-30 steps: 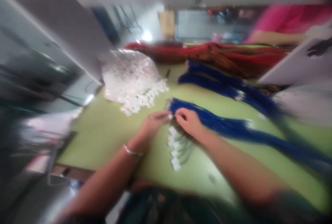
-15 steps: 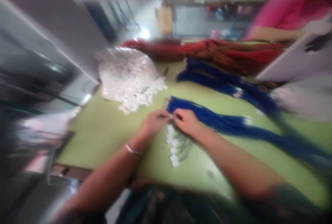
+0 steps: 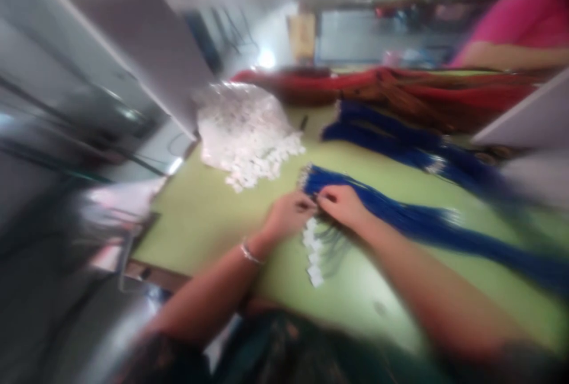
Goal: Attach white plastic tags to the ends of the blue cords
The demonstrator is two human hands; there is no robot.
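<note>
At twelve o'clock from the two hands, just beyond the fingertips, sits the near bundle of blue wires [image 3: 391,212], its gathered end up close and its long axis running off toward four o'clock. Right hand [image 3: 344,203] is clearly the nearer one, lapping over the bundle's near side, though blur hides whether it touches. Left hand [image 3: 287,215] comes in from eight, and what a meeting: fingertips almost together, both hands in a narrow pinch! Closed on a white piece or a wire? Can't tell, too small and smeared. Straight down at six o'clock lies the row of white pieces [image 3: 313,253], strung along the six-to-twelve line, with thin dark wires [image 3: 332,248] trailing from its right side. Over at ten, nearer the left hand, a loose pile of white pieces [image 3: 255,170] spills from a clear plastic bag [image 3: 242,108]. Open room now: bare green table [image 3: 208,218] at nine, and another bare patch at five, between the row and the right forearm. Table edges cut across at eight and, close to the person's body, at six, below the row. Toward one to two, a second blue bundle [image 3: 377,135] lies well apart, red strands [image 3: 351,82] beyond it.
</note>
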